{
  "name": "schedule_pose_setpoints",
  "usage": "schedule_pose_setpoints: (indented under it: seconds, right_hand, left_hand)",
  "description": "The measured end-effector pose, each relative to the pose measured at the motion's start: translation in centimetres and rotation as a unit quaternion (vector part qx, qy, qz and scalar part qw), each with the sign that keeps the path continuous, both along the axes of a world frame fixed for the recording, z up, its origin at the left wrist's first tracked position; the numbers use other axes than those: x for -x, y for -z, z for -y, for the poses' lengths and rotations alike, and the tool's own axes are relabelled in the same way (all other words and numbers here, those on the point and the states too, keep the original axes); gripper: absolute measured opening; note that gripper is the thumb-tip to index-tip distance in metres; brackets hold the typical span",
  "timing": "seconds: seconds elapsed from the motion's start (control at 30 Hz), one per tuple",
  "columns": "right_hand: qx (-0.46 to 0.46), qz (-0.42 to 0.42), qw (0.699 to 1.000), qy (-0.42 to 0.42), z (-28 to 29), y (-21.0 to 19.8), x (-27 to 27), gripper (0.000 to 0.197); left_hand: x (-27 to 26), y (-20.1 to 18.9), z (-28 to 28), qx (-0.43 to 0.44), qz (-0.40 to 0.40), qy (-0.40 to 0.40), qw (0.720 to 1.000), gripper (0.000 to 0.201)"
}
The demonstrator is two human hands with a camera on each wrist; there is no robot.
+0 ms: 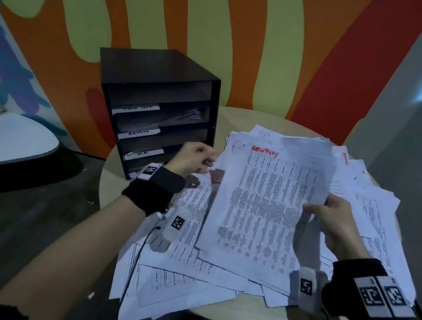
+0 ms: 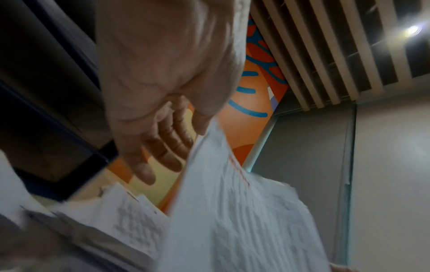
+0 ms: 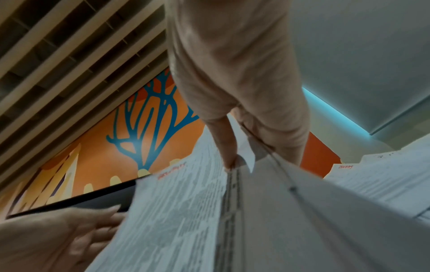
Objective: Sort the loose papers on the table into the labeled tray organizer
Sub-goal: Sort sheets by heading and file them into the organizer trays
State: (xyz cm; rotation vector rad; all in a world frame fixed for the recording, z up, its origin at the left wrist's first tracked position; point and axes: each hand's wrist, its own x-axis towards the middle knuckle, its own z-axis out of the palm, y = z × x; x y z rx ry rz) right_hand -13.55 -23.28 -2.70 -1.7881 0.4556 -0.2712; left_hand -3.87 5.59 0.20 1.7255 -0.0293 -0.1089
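Note:
My right hand [image 1: 313,208] [image 3: 232,158] pinches the right edge of a printed sheet [image 1: 271,200] [image 3: 174,220] with red writing at its top, lifted and tilted over the pile of loose papers [image 1: 198,270]. At the sheet's upper left edge is my left hand [image 1: 206,159] [image 2: 177,147], its fingers loosely bent and apart; the sheet [image 2: 232,220] reaches between thumb and fingers without a firm grip. The dark tray organizer [image 1: 159,95] [image 2: 46,128] stands at the table's back left, with white labels [image 1: 140,133] on its shelves and some papers [image 1: 183,116] in an upper shelf.
The round pale table [image 1: 232,116] is mostly covered by paper, which overhangs its front and right edges. A white rounded seat or table [image 1: 15,143] sits at far left. A striped wall rises close behind the organizer.

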Motion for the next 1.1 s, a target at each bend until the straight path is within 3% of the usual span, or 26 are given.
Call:
schedule_pose_setpoints:
  seconds: [0.1, 0.17, 0.33, 0.43, 0.5, 0.6, 0.63, 0.7, 0.77, 0.83, 0.9, 0.93, 1.0, 1.07, 1.1]
  right_hand:
    - [0.013, -0.006, 1.0, 0.017, 0.8, 0.2, 0.0, 0.02]
    - [0.012, -0.006, 1.0, 0.021, 1.1, 0.1, 0.1, 0.021]
    - [0.0, -0.008, 1.0, 0.026, 1.2, 0.2, 0.1, 0.028]
    - [0.001, -0.015, 0.999, 0.03, 1.3, 0.4, 0.1, 0.03]
    - [0.004, -0.016, 0.999, 0.033, 1.4, 0.6, 0.0, 0.03]
    - [-0.001, -0.019, 0.999, 0.037, 1.6, 0.6, -0.1, 0.031]
    - [-0.003, -0.02, 0.999, 0.038, 1.6, 0.6, 0.0, 0.031]
    - [-0.003, -0.021, 0.999, 0.04, 1.7, 0.7, 0.0, 0.032]
    - [-0.005, -0.023, 0.999, 0.042, 1.8, 0.7, 0.0, 0.032]
    - [-0.004, -0.027, 0.999, 0.046, 2.0, 0.7, 0.0, 0.03]
    - [-0.007, -0.027, 0.999, 0.047, 1.9, 0.6, 0.0, 0.027]
    - [-0.011, -0.024, 0.999, 0.046, 1.8, 0.4, 0.1, 0.027]
    - [-0.02, -0.016, 0.999, 0.041, 1.5, 0.2, 0.1, 0.027]
    - [-0.041, -0.004, 0.999, 0.03, 1.0, -0.2, 0.3, 0.026]
    - [-0.061, 0.003, 0.998, 0.025, 0.8, -0.4, 0.3, 0.026]
  left_hand:
    - [-0.9, 1.4, -3.9, -0.063, -0.039, -0.079, 0.994, 0.011]
    - [-1.2, 2.5, -5.8, -0.086, -0.072, -0.09, 0.99, 0.013]
    - [-1.2, 4.6, -6.4, -0.078, -0.15, -0.09, 0.981, 0.044]
    - [-1.8, 5.5, -6.3, -0.155, -0.128, -0.071, 0.977, 0.057]
    - [-1.9, 5.6, -6.1, -0.204, -0.081, -0.071, 0.973, 0.047]
    - [-1.8, 5.5, -5.8, -0.24, -0.017, -0.085, 0.967, 0.008]
    - [-1.8, 5.4, -5.9, -0.264, -0.008, -0.079, 0.961, 0.006]
    - [-1.9, 5.2, -6.4, -0.358, -0.029, -0.041, 0.932, 0.01]
    - [-1.6, 4.7, -7.0, -0.461, -0.069, 0.006, 0.885, 0.012]
    - [-1.4, 4.4, -7.4, -0.514, -0.101, 0.044, 0.851, 0.014]
    - [-1.2, 4.1, -7.7, -0.538, -0.101, 0.047, 0.836, 0.017]
    - [-1.1, 4.0, -7.8, -0.536, -0.077, 0.036, 0.84, 0.016]
    - [-1.1, 4.0, -7.2, -0.454, -0.004, 0.017, 0.891, 0.033]
    - [-0.5, 2.9, -5.7, -0.258, 0.002, 0.053, 0.965, 0.06]
    - [0.0, 2.2, -4.6, -0.162, -0.011, 0.086, 0.983, 0.069]
